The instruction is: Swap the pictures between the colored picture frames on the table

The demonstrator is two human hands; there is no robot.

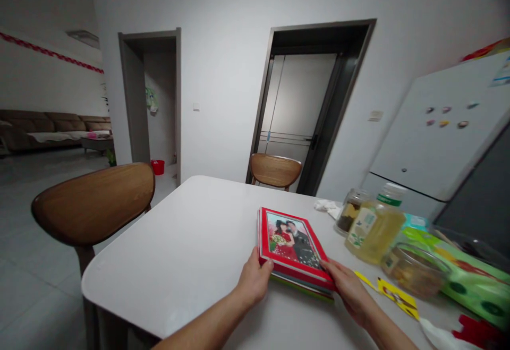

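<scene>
A stack with a red photo album (294,239) on top sits between my two hands over the white table. Its cover carries a picture of a couple, one in a red dress and one in a dark suit. Thinner edges, one of them yellow-green, show beneath it. My left hand (256,278) grips the near left corner, thumb on top. My right hand (347,286) is closed around the right side near the front corner. The fingers under the stack are hidden. Whether the stack touches the table, I cannot tell.
On the right of the white table (179,244) stand a glass jar (350,213), a bottle of yellow liquid (376,228), a glass bowl (414,270) and a green tissue pack (474,275). A yellow packet (398,297) lies near my right wrist. Wooden chairs (95,201) border the table.
</scene>
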